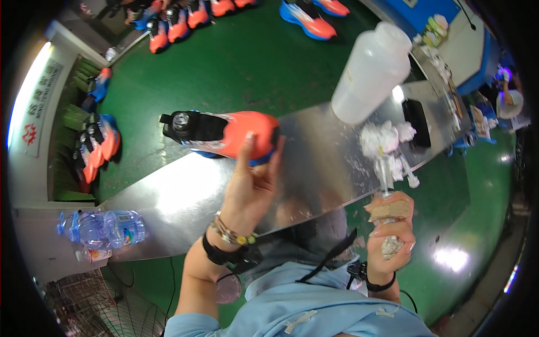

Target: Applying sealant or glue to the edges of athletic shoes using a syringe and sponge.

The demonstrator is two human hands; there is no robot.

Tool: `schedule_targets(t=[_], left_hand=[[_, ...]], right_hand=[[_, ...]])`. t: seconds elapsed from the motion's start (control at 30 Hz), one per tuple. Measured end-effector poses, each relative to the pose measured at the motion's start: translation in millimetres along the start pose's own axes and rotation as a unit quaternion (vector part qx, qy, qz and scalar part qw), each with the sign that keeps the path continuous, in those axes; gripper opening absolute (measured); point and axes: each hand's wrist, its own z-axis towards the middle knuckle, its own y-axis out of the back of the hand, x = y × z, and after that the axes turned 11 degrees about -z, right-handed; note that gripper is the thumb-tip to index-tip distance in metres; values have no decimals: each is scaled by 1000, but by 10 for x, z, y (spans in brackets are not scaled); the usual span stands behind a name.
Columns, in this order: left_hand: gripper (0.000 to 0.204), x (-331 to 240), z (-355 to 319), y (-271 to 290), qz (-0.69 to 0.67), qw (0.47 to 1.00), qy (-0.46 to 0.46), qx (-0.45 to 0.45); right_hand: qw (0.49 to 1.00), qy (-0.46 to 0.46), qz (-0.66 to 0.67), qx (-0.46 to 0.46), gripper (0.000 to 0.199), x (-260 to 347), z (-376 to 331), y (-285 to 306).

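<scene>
**A:** I'm on the head view now. The left hand (250, 188) sits just left of centre, fingers wrapped around the toe of an orange shoe (224, 133), thumb up over the top. The shoe lies on its side at about eleven o'clock from centre, half over the far edge of the steel tabletop (168, 196).

**B:** And the right?

**A:** The right hand (393, 227) is at four o'clock, fingers pressed together around a worn brush (387, 185) wrapped in brown tape, its thin clear neck pointing up toward the crumpled white rags (384, 137).

**B:** What worries you?

**A:** Three things, I reckon. The shoe is only gripped at the toe, so the heavy heel end could swing down or slip off the edge onto the green conveyor (236, 62). The big white bottle (373, 70) at one o'clock stands tilted, close to the rags; a knock from the right arm could tip it. And the brush tip is crusted, so a careless stroke could smear the orange upper.

**B:** Give me counts.

**A:** One shoe in hand. One white bottle. One clear water bottle (104, 229) lying flat at eight o'clock. One black block (416, 121) by the rags. On the belt, a row of roughly six orange shoes (185, 17) along twelve o'clock, though I can't tell exactly at the rim. More shoes racked (98, 146) at nine o'clock, about four. One brush, two hands.
</scene>
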Motion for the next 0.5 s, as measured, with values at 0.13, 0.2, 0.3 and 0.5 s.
schedule_targets(t=[0.13, 0.2, 0.3, 0.5], left_hand=[[49, -1750, 839, 628, 85, 986, -109, 89], [50, -2217, 919, 384, 97, 964, -247, 35], [54, -3232, 952, 619, 164, 933, -319, 19], [36, -3358, 881, 817, 308, 762, -366, -437]], right_hand=[[999, -26, -8, -36, 55, -275, -32, 119], [994, -19, -106, 2, 50, -441, -18, 153], [999, -39, -38, 0, 48, -568, 12, 108], [998, -64, -16, -16, 45, -769, 138, 201]])
